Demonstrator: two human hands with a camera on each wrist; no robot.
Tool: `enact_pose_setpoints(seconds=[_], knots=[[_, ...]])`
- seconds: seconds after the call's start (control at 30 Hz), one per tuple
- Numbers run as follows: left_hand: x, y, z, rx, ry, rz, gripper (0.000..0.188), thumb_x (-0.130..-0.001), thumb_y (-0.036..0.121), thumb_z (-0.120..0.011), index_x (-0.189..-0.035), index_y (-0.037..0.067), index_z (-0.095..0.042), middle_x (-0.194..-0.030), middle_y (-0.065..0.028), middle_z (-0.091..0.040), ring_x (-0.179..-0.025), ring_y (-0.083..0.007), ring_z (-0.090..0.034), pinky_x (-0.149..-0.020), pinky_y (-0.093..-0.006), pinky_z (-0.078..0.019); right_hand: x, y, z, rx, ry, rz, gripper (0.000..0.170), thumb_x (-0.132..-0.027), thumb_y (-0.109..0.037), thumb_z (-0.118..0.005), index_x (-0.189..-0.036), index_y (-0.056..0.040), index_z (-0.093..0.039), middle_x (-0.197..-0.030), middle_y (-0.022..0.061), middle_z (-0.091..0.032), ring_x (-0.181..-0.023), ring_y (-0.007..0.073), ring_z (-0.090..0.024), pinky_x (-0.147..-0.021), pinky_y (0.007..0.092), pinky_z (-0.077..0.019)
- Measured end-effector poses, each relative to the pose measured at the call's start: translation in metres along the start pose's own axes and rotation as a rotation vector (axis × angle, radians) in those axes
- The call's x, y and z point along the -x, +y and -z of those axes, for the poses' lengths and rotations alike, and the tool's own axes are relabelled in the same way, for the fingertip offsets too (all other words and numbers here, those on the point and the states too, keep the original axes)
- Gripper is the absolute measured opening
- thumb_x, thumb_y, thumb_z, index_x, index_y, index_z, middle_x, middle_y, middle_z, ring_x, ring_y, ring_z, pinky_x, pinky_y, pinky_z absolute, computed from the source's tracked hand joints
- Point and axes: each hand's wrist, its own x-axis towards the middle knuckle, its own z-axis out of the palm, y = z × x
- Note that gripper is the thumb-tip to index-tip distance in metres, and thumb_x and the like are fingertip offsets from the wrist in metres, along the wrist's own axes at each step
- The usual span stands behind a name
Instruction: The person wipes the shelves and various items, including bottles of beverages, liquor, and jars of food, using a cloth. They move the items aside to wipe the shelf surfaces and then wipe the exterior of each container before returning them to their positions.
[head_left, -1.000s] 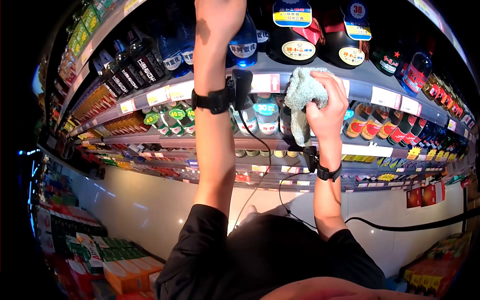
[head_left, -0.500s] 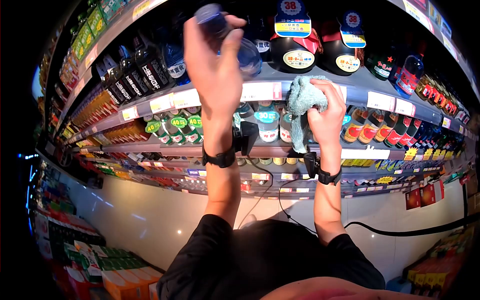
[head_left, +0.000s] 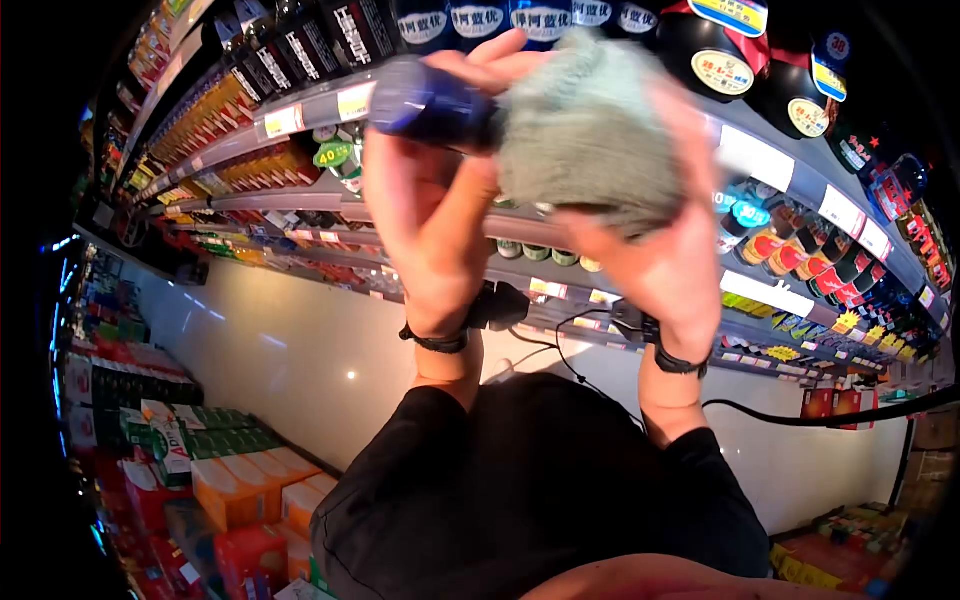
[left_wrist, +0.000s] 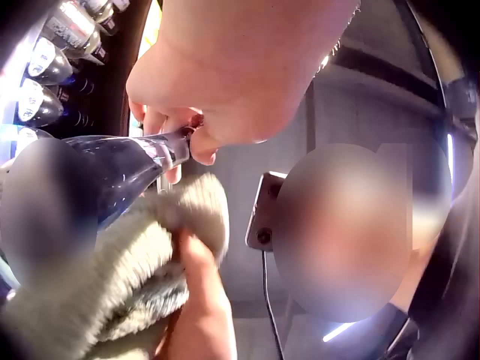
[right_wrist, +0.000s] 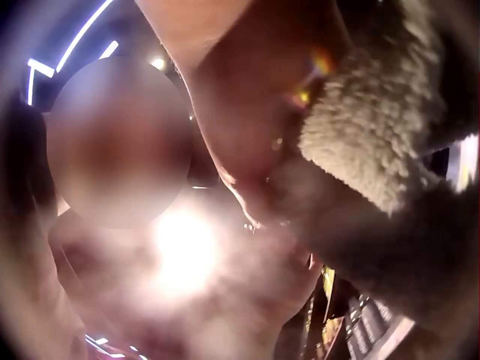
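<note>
My left hand [head_left: 430,225] grips a dark blue glass bottle [head_left: 432,106], raised in front of the shelves and lying sideways. In the left wrist view, its fingertips [left_wrist: 204,146] are at the narrow end of the bottle [left_wrist: 124,171]. My right hand [head_left: 665,255] holds a thick, fluffy pale green-grey cloth [head_left: 590,135] against the bottle, covering part of it. That cloth [left_wrist: 139,255] bunches along the bottle's lower side in the left wrist view. Up close in the right wrist view, the pile of the cloth [right_wrist: 367,127] shows beside the dark, blurred hand.
Blue bottles with white labels [head_left: 478,20] line the shelf behind my hands. Round black jars [head_left: 705,60] stand to their right. Price tags run along the shelf edge [head_left: 755,155]. A black cable [head_left: 800,420] trails right; boxes [head_left: 240,485] are stacked behind at left.
The left hand reached to the upper shelf, took a blue bottle and drew it back toward me. My right hand lifted the cloth from the shelf edge up to the bottle. The view turned slightly.
</note>
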Motion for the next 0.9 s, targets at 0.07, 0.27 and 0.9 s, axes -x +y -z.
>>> enact_pose_setpoints(seconds=[0.07, 0.27, 0.9], knots=[[0.003, 0.003, 0.001, -0.100, -0.098, 0.026, 0.045, -0.090, 0.022, -0.072, -0.121, -0.005, -0.052, -0.126, -0.0338, -0.062, -0.137, -0.0422, -0.047, -0.117, -0.0519, -0.0289, -0.012, 0.002, -0.026, -0.050, -0.253, -0.140, 0.051, -0.072, -0.007, -0.082, -0.119, -0.0030, -0.062, -0.113, 0.0165, -0.068, -0.103, 0.0329, -0.066, -0.088, 0.0394, -0.0533], [0.016, 0.015, 0.017, -0.629, -0.297, 0.130, 0.040, -0.089, 0.020, -0.071, -0.123, 0.005, -0.057, -0.126, -0.0085, -0.069, -0.134, -0.0310, -0.054, -0.113, -0.0440, -0.0243, 0.009, 0.020, -0.073, -0.748, -0.030, -0.384, 0.043, -0.073, -0.005, -0.083, -0.112, -0.0035, -0.065, -0.102, 0.0046, -0.069, -0.094, 0.0153, -0.064, -0.084, 0.0314, -0.0532], [0.124, -0.019, 0.070, -0.221, -0.096, 0.851, 0.071, -0.078, 0.005, -0.078, -0.141, -0.001, -0.046, -0.131, -0.0133, -0.059, -0.120, -0.0213, -0.056, -0.106, -0.0351, -0.0423, 0.054, 0.049, -0.095, -0.636, 0.501, -0.615, 0.020, -0.093, -0.014, -0.071, -0.108, -0.0025, -0.064, -0.097, -0.0007, -0.065, -0.086, 0.0067, -0.059, -0.079, 0.0237, -0.0479]])
